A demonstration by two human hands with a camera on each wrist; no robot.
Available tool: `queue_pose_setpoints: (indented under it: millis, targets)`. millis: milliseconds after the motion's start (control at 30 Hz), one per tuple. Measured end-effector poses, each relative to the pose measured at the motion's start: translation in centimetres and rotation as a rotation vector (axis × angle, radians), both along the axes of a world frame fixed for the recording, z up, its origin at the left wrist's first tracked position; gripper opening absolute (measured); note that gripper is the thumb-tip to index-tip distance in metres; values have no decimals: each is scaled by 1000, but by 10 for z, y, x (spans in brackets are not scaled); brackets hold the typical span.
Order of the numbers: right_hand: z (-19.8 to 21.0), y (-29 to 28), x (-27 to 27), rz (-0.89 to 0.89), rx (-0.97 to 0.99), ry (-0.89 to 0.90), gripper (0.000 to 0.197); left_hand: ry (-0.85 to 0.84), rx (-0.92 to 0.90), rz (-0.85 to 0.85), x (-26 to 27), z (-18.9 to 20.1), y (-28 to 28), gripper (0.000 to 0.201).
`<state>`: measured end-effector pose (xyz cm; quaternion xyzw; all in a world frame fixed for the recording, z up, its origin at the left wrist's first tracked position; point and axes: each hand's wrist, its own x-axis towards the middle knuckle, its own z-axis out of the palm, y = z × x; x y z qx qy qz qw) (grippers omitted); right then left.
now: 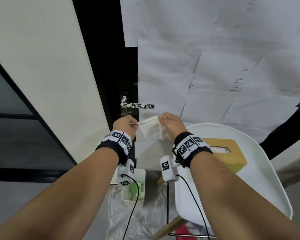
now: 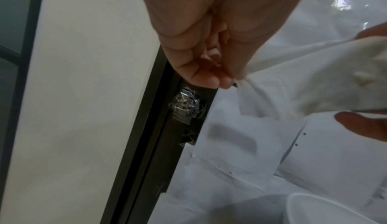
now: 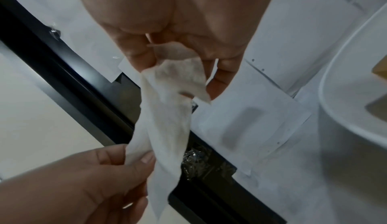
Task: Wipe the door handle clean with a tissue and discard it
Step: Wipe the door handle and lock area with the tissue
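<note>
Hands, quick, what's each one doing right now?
Left hand: closed, pinching one edge of the tissue.
Right hand: closed, pinching the tissue's other edge, below the door handle.

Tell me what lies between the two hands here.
The tissue spans the gap: the left hand pinches one corner, the right hand the other. The head and right wrist views show it best.
</note>
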<state>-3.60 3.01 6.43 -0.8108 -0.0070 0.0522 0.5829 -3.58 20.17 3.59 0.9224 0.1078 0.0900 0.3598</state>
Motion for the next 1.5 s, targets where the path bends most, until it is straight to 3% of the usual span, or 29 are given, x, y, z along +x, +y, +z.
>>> queue_pose_setpoints:
  millis: [233,433,633,833,1033,1167,1267,1300,1400,1433,1500]
  targets:
    - [21,38,-12,-254,235,-25,23,-39,38,-67,6,11,37,4]
    - [20,48,-8,-339,216,-70,34,-83,35,-51,15,16,59,14]
    - [23,45,9,-367,136,-107,39,-94,39,0,38,23,71,19]
    - [31,42,29,-232,58,-61,37,-104,79,20,55,33,70,21]
    - [45,35,48,-141,-180,-82,12,-150,75,152,74,45,79,31]
    - [41,34,58,-158,-198,-78,30,-157,74,234,84,54,88,24]
    - [37,34,65,-207,-213,-115,6,-185,51,268,89,61,95,24]
    - [35,35,66,-204,-235,-99,8,-194,39,274,90,62,97,26]
    - [34,40,66,-196,-303,-66,44,-209,5,280,91,65,101,32]
    - [32,43,68,-198,-327,-75,41,-208,4,280,92,66,103,34]
    - [27,48,71,-196,-389,-107,18,-191,4,279,92,67,107,39]
